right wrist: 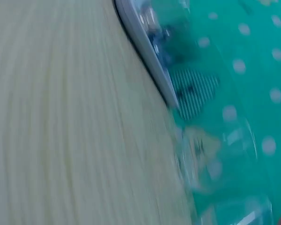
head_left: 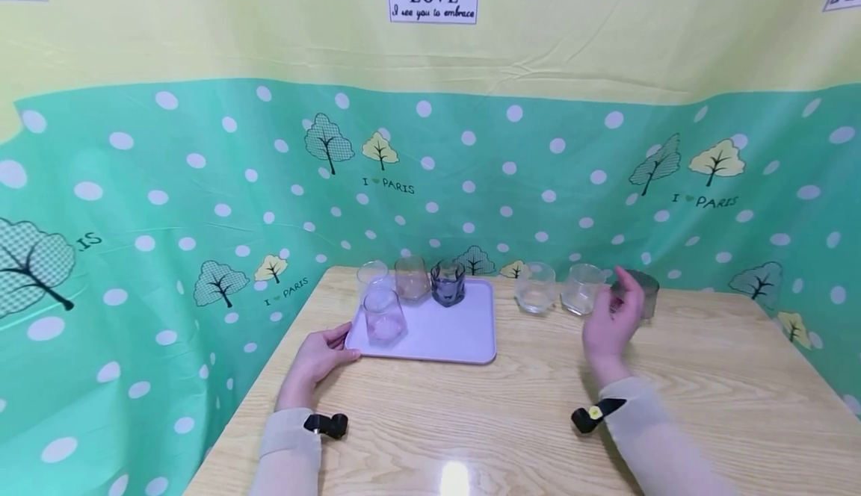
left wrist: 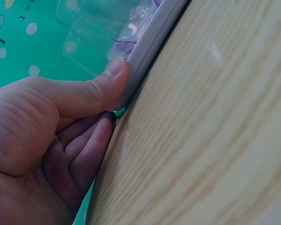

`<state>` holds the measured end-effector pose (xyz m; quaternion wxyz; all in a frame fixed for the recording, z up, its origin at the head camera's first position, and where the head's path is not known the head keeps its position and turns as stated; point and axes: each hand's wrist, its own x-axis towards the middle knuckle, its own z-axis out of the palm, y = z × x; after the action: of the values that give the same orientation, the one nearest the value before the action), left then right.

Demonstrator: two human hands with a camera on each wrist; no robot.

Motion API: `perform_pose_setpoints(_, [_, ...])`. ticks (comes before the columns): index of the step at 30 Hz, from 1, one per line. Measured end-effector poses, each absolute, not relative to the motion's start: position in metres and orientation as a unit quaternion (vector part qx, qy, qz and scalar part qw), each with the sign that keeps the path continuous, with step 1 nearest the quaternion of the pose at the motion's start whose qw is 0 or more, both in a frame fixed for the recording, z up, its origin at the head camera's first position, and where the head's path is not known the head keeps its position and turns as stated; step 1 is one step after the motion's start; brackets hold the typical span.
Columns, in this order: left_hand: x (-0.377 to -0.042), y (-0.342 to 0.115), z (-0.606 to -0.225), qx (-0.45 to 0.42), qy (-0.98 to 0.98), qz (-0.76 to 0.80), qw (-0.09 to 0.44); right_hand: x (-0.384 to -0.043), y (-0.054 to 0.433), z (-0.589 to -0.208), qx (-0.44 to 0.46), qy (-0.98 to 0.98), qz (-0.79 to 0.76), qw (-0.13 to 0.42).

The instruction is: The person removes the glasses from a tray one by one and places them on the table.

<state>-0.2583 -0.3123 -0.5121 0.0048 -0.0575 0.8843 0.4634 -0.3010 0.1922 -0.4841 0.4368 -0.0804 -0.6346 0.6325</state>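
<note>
My left hand point(head_left: 321, 355) grips the front left corner of a pale lilac tray point(head_left: 454, 339). In the left wrist view its thumb point(left wrist: 98, 91) lies on the rim and the other fingers are at the corner's underside. On the tray stand a pinkish glass point(head_left: 385, 318), a clear glass point(head_left: 371, 275), a brownish glass point(head_left: 412, 281) and a dark faceted glass point(head_left: 448, 285). To the right, my right hand point(head_left: 610, 326), blurred, is raised in front of a dark grey glass point(head_left: 647, 293), partly covering it. Nothing shows in its fingers. A clear glass point(head_left: 582, 289) stands just left of it.
Another clear glass point(head_left: 535, 288) is between the tray and the right-hand glasses. All stand near the back edge of the wooden table point(head_left: 531, 406). A green and yellow patterned cloth point(head_left: 430, 182) hangs behind and at the sides.
</note>
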Motion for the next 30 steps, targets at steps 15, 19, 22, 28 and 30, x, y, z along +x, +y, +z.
perform_pose_setpoints(15, [-0.255,-0.316,-0.511,-0.055,0.887,0.459,0.005,-0.315,0.075,-0.494,0.069,-0.728,0.643,0.229])
perform_pose_setpoints(19, [-0.254,-0.317,-0.512,-0.058,0.888,0.456,0.003,-0.325,0.052,-0.496,0.065,-0.761,0.63,0.138])
perform_pose_setpoints(22, [-0.254,-0.317,-0.513,-0.057,0.887,0.459,0.001,-0.331,0.039,-0.495,0.042,-0.78,0.619,0.075])
perform_pose_setpoints(28, [-0.258,-0.316,-0.515,-0.052,0.882,0.469,0.005,-0.343,0.026,-0.497,0.013,-0.799,0.599,0.043])
perform_pose_setpoints(30, [-0.259,-0.315,-0.515,-0.052,0.881,0.47,0.006,-0.345,0.024,-0.498,0.004,-0.801,0.597,0.049])
